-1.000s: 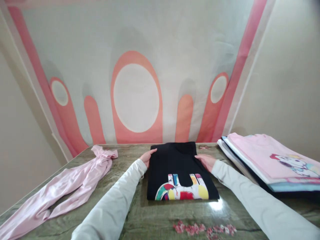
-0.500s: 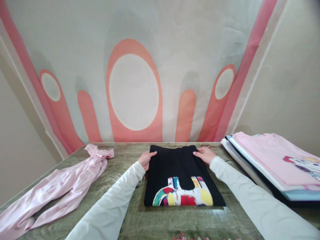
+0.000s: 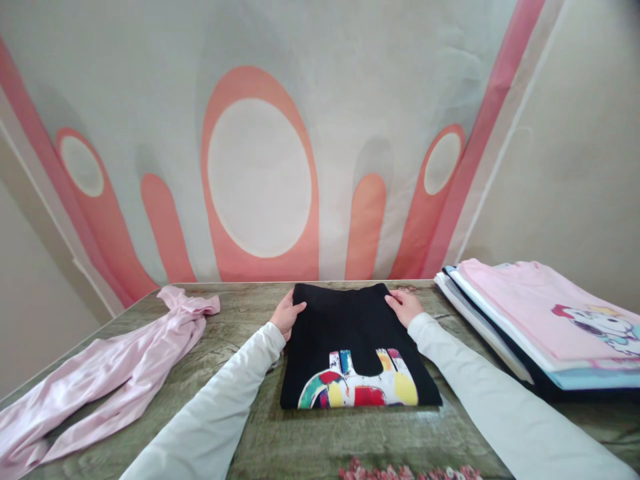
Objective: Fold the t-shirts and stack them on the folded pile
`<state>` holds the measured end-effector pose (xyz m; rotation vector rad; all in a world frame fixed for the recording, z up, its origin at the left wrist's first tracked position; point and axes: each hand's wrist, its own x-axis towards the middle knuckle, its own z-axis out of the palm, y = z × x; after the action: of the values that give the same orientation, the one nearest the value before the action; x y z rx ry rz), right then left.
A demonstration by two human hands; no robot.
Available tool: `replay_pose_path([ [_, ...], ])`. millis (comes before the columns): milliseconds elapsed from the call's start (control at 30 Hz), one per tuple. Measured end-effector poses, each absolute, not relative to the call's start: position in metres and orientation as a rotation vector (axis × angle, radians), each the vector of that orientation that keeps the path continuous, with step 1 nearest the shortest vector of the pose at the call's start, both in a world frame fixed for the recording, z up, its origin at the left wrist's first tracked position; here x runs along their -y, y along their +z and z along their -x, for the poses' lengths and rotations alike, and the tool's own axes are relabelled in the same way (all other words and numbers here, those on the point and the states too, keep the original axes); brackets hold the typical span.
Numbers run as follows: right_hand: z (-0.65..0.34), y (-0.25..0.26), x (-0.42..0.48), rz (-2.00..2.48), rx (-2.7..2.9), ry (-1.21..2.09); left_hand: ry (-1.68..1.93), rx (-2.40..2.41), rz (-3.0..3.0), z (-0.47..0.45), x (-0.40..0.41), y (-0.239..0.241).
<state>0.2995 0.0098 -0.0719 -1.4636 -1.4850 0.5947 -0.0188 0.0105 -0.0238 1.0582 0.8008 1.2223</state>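
A black folded T-shirt (image 3: 340, 320) with a colourful print along its near part lies on the wood-grain table in front of me. My left hand (image 3: 287, 315) grips its far left edge, the thumb on top and the other fingers mostly hidden behind or under the cloth. At the far right edge, my right hand (image 3: 404, 307) pinches the shirt the same way, thumb on top. Both of my arms are in long white sleeves.
On the right stands a stack of folded shirts, a pink one with a cartoon print (image 3: 535, 307) on top. A crumpled pink garment (image 3: 125, 367) stretches along the left. The table (image 3: 300, 443) meets a wall covering (image 3: 335, 100) with pink arches at its far edge.
The view has shifted slightly, so everything sits a little further left and higher. Both hands keep their hold on the black T-shirt's edges.
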Motion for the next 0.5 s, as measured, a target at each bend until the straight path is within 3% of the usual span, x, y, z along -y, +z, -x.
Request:
replay_pose_path([
  [333,-0.303,-0.082,-0.018,1.597,1.438,0.492,1.389,-1.162,-1.613,0.027,-0.029,-0.052],
  [500,-0.302,-0.082,-0.017,1.621,1.415,0.47,1.334,-1.319,-1.971,0.027,-0.015,-0.033],
])
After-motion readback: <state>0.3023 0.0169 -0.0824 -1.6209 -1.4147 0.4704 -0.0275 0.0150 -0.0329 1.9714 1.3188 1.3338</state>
